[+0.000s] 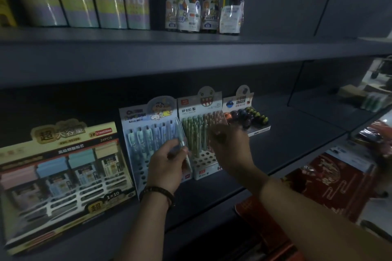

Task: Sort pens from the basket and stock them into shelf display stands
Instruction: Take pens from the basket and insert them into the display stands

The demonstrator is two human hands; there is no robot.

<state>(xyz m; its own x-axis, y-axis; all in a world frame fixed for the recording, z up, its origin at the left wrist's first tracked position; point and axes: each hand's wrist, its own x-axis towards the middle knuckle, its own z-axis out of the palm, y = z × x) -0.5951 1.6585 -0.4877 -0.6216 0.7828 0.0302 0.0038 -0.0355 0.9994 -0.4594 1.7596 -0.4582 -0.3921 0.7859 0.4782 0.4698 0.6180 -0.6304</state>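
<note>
L hand (167, 161) grips clear pen (180, 135); R hand (230, 146) blurred, grip can't tell. Dim light: pen could miss cartoon stand (135, 121) hole, knock neighbours.

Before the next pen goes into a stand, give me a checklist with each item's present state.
1. Left hand grips a pen: ok.
2. Cartoon stand has open holes in its front rows: ok.
3. Green-pen stand has empty holes in front: ok.
4. Right hand holds a pen: cannot tell, blurred.
5. Held pen matches the cartoon stand's pens: cannot tell.
6. Eraser display lies apart from both hands: ok.
</note>
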